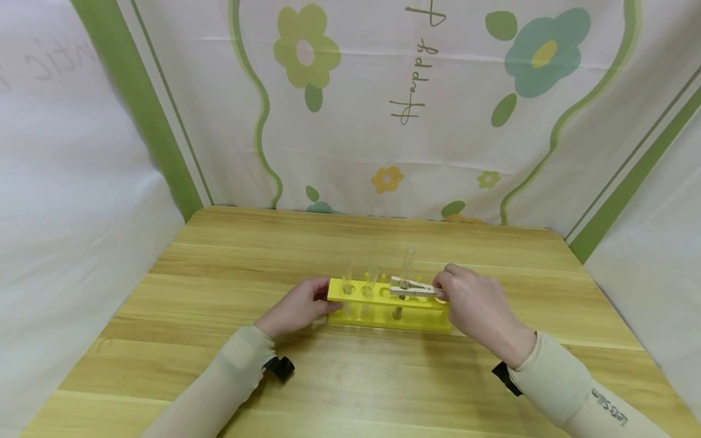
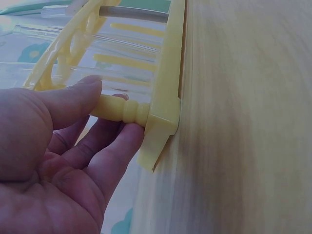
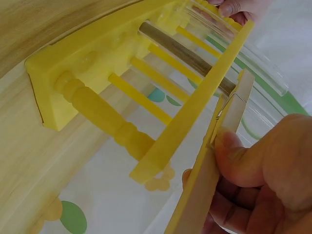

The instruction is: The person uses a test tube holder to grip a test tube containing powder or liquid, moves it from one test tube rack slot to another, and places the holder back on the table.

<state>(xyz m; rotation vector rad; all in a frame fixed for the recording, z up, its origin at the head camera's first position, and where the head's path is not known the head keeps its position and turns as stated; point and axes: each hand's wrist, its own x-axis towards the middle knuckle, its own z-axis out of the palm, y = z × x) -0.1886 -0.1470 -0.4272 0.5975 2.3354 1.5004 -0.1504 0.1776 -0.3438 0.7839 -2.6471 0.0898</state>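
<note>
A yellow test tube rack stands on the table, holding three clear test tubes. My left hand grips its left end, with thumb and fingers around the end post in the left wrist view. In my right hand is a wooden test tube clamp, pinched between thumb and fingers. The clamp's jaws lie around a test tube just above the rack's top plate. Dark grey-brown matter fills the lower part of this tube. Two other tubes stand in the left holes and look clear.
The wooden table reaches back to a hanging white cloth printed with flowers. More white cloth hangs at both sides. Several yellow pegs rise from the rack's base behind the holes.
</note>
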